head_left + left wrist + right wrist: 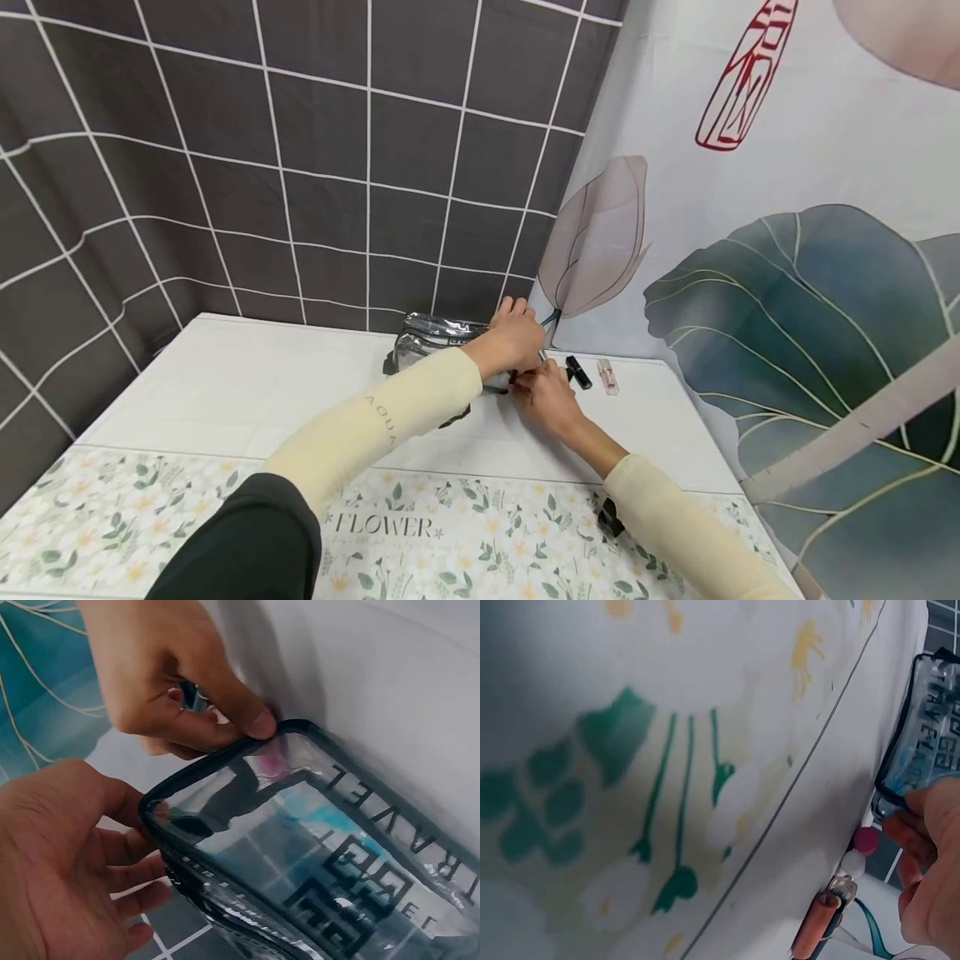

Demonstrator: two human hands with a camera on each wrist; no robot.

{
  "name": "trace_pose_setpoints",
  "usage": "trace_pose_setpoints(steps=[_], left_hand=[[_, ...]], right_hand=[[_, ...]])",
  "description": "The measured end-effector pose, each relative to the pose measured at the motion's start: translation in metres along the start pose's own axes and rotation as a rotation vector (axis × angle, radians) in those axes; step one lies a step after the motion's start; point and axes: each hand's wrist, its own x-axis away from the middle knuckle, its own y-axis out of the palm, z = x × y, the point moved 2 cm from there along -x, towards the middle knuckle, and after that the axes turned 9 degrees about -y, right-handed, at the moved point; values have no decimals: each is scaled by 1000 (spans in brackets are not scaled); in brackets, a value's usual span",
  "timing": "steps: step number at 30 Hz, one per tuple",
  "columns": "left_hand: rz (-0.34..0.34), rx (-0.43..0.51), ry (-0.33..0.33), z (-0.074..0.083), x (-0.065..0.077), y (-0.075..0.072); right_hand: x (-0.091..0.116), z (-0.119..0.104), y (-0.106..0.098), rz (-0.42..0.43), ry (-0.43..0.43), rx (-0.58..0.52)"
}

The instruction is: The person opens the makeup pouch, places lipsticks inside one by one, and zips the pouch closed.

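A clear toiletry bag (pixel 375 847) with black piping, a zip and dark lettering lies on the white part of the table, near the back wall. My left hand (pixel 60 855) holds one end corner, thumb at the piping and fingers along the zipped side. At the same end, my right hand (pixel 169 675) pinches the piped edge between thumb and curled index finger. In the head view, my left hand (pixel 517 335) is above and beyond my right hand (pixel 551 398), and my left forearm hides part of the bag (pixel 431 337).
Right of my hands lie a black lipstick tube (pixel 578 372) and a clear pinkish lipstick tube (pixel 607 377). In the right wrist view, an orange-brown tube (pixel 815 926) and a magenta round end (pixel 865 840) show near my hand. A dark gridded cloth (pixel 322 192) hangs behind the table.
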Motion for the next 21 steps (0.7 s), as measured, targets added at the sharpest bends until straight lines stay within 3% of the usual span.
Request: trace_pose_setpoints(steps=[3, 5, 12, 21], left_hand=[[-21, -17, -12, 3, 0, 1], [-32, -55, -19, 6, -1, 3], [-87, -171, -40, 18, -9, 10], [-43, -248, -27, 24, -4, 12]], right_hand=[[-5, -26, -17, -16, 40, -5], [-5, -28, -18, -17, 62, -14], [-2, -26, -15, 10, 78, -68], [7, -3, 1, 88, 51, -95]])
